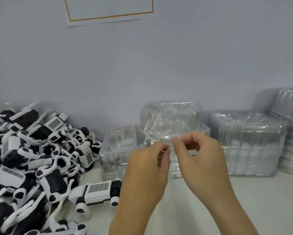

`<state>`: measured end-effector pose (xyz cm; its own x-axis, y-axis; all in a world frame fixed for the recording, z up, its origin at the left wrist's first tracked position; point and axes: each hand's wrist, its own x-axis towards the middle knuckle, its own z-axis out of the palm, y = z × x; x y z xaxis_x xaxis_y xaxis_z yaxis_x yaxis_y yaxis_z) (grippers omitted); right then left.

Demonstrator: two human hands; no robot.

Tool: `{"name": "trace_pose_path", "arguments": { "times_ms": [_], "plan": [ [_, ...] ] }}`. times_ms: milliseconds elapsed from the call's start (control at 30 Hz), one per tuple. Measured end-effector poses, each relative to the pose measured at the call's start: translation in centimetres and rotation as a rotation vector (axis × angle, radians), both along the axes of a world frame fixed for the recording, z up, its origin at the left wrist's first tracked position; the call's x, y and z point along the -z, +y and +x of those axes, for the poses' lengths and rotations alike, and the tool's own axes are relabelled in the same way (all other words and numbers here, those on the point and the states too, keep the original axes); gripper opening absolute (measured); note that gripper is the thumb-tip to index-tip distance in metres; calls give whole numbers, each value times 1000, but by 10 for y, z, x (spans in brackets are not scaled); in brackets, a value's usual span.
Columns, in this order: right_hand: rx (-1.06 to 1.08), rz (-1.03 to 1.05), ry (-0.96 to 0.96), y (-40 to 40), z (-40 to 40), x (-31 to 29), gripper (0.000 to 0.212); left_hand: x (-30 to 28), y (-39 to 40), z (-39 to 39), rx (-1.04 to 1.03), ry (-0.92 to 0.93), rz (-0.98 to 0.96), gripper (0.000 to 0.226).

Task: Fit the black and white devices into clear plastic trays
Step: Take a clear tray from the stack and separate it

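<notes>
Fingertips of our left hand (147, 165) and right hand (196, 153) pinch one clear tray (167, 126); devices (32, 158) heaped at nine o'clock.

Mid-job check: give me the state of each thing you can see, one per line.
Left hand: pinching the clear tray's edge.
Right hand: pinching the same edge.
Clear tray: held up, empty.
Tray stacks: nested, on the table.
Device pile: loose, unpacked.
Nearest device: lying on the table, untouched.

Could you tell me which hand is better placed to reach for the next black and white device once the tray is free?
The left hand, probably: the device pile lies on its side, a loose device beside it. Both hands now pinch the clear tray.
</notes>
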<state>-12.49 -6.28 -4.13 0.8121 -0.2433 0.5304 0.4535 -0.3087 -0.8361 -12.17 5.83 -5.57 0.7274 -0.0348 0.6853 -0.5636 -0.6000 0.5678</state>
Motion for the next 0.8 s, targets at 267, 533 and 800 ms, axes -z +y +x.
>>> {"name": "trace_pose_path", "arguments": {
  "times_ms": [267,533,800],
  "plan": [
    [-90,-10,74,5,7,15,25,-1,1,2,158,239,-837,13],
    [-142,-3,-16,7,7,16,28,5,9,6,371,311,-1080,30],
    [-187,9,-79,9,5,14,39,5,10,6,463,316,-1103,23]
  ]
}}
